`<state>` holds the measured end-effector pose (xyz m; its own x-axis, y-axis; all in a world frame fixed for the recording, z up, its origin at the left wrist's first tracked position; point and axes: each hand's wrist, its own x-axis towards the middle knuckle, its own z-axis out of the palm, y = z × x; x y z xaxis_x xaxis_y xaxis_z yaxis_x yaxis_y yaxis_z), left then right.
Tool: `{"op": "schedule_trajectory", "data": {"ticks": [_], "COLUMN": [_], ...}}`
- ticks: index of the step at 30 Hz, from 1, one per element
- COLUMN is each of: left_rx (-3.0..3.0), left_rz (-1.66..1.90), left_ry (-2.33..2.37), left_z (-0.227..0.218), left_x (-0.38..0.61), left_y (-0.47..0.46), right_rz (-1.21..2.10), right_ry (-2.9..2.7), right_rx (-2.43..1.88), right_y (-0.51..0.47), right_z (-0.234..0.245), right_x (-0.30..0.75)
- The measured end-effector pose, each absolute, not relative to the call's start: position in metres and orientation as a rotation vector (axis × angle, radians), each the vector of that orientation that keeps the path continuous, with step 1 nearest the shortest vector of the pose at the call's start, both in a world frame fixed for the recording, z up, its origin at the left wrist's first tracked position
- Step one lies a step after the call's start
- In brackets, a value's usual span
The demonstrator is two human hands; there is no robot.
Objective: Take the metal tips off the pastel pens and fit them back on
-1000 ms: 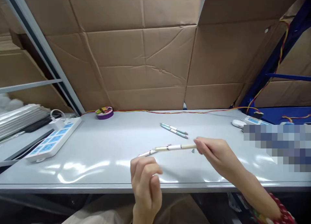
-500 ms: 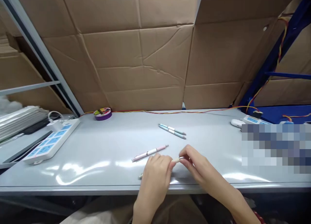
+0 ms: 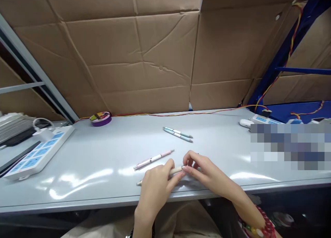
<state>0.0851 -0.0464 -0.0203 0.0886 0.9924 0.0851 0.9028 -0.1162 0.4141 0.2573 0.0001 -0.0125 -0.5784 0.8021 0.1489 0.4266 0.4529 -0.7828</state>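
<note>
My left hand (image 3: 157, 188) and my right hand (image 3: 204, 171) both pinch a cream-coloured pen (image 3: 176, 170) just above the grey table (image 3: 103, 162), near its front edge. The left fingers close on the pen's barrel, the right fingers on its right end, and the pen's left tip pokes out past my left hand. A pink and white pen (image 3: 153, 158) lies on the table just behind my hands. Two pale blue pens (image 3: 178, 134) lie side by side farther back.
A white and blue power strip (image 3: 36, 155) lies at the left with a white plug in it. A purple tape roll (image 3: 100, 118) sits at the back by the cardboard wall (image 3: 144, 59). Red and yellow wires (image 3: 181, 113) run along the back edge. White devices (image 3: 254, 121) sit at the right.
A second ago my right hand held the cream pen alone, raised above the table. Both hands have come together on it, lower and nearer the front edge. The view has shifted a little.
</note>
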Motion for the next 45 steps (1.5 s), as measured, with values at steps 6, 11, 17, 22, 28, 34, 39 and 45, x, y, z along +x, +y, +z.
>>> {"op": "schedule_trajectory", "data": {"ticks": [6,11,17,22,28,34,39,45], "left_rx": [2.238,2.260,2.277,2.238,2.213,2.214,2.201,2.219], "left_rz": [0.511,0.510,0.501,0.533,0.709,0.909,0.867,0.888], "left_ry": [1.901,1.918,1.900,1.890,1.859,1.852,1.905,1.916], "left_z": [-0.025,-0.027,-0.028,-0.027,-0.026,-0.028,-0.022,-0.025], "left_x": [0.082,0.082,0.081,0.081,0.081,0.076,0.068,0.065], "left_y": [-0.043,-0.041,-0.041,-0.042,-0.043,-0.046,-0.045,-0.037], "right_rz": [0.877,0.953,0.991,1.029,1.043,0.809,0.344,0.338], "right_ry": [-2.243,-2.187,-2.169,-2.209,-2.203,-2.204,-2.190,-2.299], "right_rx": [-1.182,-1.038,-0.934,-0.921,-0.866,-0.959,-1.477,-1.776], "right_y": [0.000,-0.002,0.003,0.004,-0.002,-0.003,0.016,0.029], "right_z": [-0.020,-0.016,-0.012,-0.010,-0.007,-0.004,-0.013,-0.024], "right_x": [0.251,0.253,0.266,0.267,0.265,0.274,0.296,0.301]}}
